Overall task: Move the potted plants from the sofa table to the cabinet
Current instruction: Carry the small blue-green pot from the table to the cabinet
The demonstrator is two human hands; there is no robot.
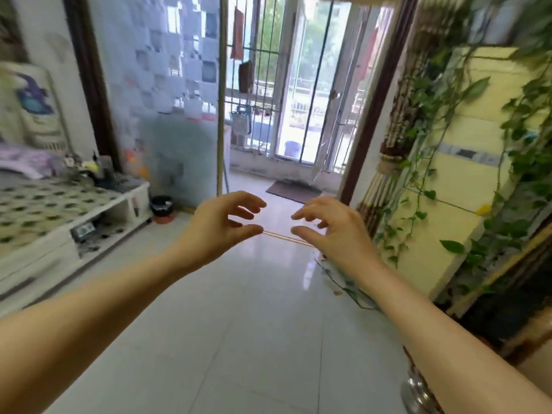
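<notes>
My left hand (222, 225) and my right hand (325, 227) are stretched out side by side over the tiled floor, at mid-frame. Their fingers are loosely curled and hold nothing. To the left stands a low white cabinet (89, 216) with a patterned cloth on top. At its far end sits a blurred cluster of small potted plants (89, 170). A dark pot (161, 206) on an orange saucer stands on the floor beside the cabinet's end. No sofa table is in view.
Green vines (448, 138) trail down the yellow wall on the right. Straight ahead an open doorway leads to a balcony with a barred window (257, 85) and a doormat (292, 191). A thin metal strip (286, 239) crosses the floor beyond my hands.
</notes>
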